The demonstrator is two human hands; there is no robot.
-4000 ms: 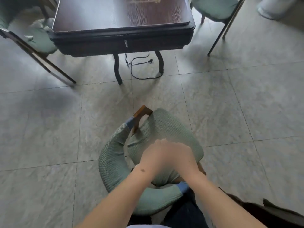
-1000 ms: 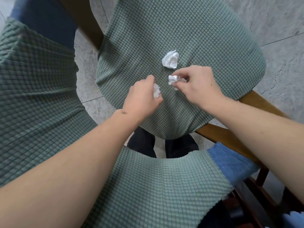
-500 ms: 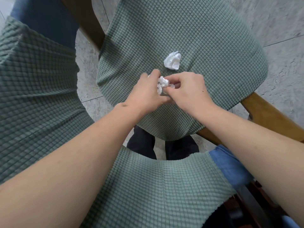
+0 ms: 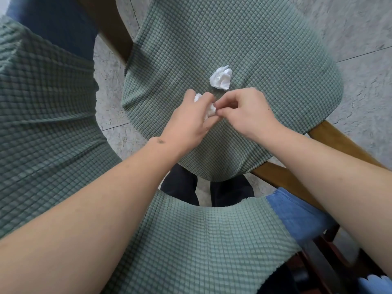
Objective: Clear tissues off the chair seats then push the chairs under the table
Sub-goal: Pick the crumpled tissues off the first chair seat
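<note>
One view only, from the head. Mid-frame, left hand (image 4: 188,122) curled round small crumpled white tissue wads (image 4: 209,110), likely gathering them for a single carry; right hand (image 4: 244,112) pinching at the same wads where the fingers (image 4: 222,112) meet, probably passing them over. Just above, apart from both hands, one larger crumpled white tissue ball (image 4: 220,78) lying on the green waffle-knit chair seat (image 4: 275,60). Lower frame, matching green curved backrest (image 4: 201,240) beneath both forearms, reached over. Grey tiled floor (image 4: 364,24) around; nothing blocking the loose ball.

Both bare forearms reach forward and converge. The left hand (image 4: 188,122) has its fingers curled, back up; the right hand (image 4: 246,111) sits just beside it, fingers curled, thumb and forefinger pinched, touching the left's fingertips.
</note>
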